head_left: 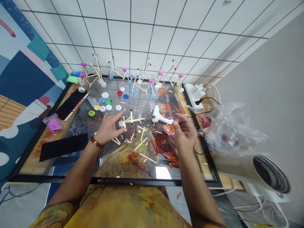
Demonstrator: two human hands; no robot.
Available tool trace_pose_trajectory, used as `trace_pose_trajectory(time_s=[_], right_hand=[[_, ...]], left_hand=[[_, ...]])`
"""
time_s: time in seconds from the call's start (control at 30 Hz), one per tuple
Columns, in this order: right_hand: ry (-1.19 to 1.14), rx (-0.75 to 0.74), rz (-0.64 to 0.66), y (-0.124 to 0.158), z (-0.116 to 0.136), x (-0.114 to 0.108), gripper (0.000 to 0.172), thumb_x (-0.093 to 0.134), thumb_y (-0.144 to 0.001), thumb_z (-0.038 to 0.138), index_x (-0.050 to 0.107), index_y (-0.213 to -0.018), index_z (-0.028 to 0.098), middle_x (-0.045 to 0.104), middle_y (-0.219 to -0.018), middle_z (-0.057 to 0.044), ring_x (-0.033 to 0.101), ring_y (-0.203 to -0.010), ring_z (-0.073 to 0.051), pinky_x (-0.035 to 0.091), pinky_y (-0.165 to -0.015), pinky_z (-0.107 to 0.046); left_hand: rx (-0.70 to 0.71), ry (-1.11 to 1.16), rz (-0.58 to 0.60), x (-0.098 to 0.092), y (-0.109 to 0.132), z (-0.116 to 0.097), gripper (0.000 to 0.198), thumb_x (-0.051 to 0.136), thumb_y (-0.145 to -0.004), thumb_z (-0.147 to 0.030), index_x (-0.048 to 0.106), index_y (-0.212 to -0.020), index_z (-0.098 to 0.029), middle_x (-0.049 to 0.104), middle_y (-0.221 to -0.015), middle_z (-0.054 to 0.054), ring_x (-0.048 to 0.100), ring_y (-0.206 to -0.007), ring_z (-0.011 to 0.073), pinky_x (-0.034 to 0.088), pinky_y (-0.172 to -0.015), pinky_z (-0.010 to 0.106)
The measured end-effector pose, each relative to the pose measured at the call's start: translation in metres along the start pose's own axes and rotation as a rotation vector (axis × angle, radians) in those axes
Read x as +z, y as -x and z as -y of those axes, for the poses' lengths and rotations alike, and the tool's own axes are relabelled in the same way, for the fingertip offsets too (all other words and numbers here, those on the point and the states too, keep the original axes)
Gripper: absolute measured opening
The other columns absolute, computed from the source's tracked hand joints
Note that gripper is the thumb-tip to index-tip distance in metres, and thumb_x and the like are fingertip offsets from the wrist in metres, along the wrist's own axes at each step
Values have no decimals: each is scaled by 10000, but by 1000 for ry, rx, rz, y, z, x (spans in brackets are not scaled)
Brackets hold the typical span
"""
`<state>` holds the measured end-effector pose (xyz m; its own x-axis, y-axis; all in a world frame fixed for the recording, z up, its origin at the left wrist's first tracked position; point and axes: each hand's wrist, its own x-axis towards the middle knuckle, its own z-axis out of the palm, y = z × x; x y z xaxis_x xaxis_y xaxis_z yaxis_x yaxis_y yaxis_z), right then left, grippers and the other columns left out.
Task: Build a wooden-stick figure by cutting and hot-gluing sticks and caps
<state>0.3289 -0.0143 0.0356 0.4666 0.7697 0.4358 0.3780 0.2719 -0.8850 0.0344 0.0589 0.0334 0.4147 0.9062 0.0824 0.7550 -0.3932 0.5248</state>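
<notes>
My left hand (109,127) is over the middle of the glass tabletop, thumb and forefinger apart on either side of a small white cap (121,123). Thin wooden sticks, joined into a small frame (132,119), extend right from that cap; one stick has a dark tip. My right hand (185,132) has its fingers curled, with the thumb at the handle end of a white glue gun (161,118). The gun lies on the table, its handle toward that hand. Between the hands and nearer me are red-handled scissors (154,147) and loose wooden sticks (141,143).
Several stick models (143,83) with pink and blue caps stand along the back wall. Loose bottle caps (108,107) lie at centre left, black sheets (63,146) further left. A power strip (193,95), plastic bags (232,128) and a beige cylindrical object (244,171) are right.
</notes>
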Motion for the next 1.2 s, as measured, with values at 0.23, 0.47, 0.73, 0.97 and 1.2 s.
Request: trace_pose_trajectory(time_s=[0.23,0.47,0.73,0.97,1.2], right_hand=[[-6,31,69,8,-9,3,238,670,-866,339,687,-1076,229,644,-825,-9,602,-739,-157,511,-709,-314],[271,-218,339,12,6,27,176,613,-903,325,694,-1038,245,693,-977,-69,654,-902,-225,538,-852,-401],[464,-371,552,-6,2,77,287,595,-913,296,657,-1192,263,629,-1309,-90,504,-1224,-294,385,-1043,-500],[506,-407,601,-19,-3,96,166,568,-925,243,729,-945,279,698,-1220,-61,547,-1168,-289,359,-976,-514],[468,-454,666,-29,-6,102,205,538,-922,206,736,-928,259,644,-1309,-81,550,-1197,-275,376,-991,-496]], left_hand=[[-50,-4,-5,3,-1,1,750,686,-778,-489,436,-1447,-258,682,-1254,74,582,-1219,300,197,-1186,563],[-63,19,16,2,0,-1,776,694,-770,-464,413,-1462,-254,692,-1221,61,586,-1205,304,171,-1193,559],[-39,1,34,0,4,2,840,719,-757,-390,352,-1501,-262,674,-1261,72,558,-1246,316,147,-1190,573],[-66,10,-4,2,8,5,734,740,-736,-314,472,-1419,-285,704,-1206,45,569,-1234,304,150,-1191,578],[-32,-5,-30,9,10,-2,727,751,-746,-377,480,-1409,-250,662,-1274,92,554,-1247,311,148,-1187,584]])
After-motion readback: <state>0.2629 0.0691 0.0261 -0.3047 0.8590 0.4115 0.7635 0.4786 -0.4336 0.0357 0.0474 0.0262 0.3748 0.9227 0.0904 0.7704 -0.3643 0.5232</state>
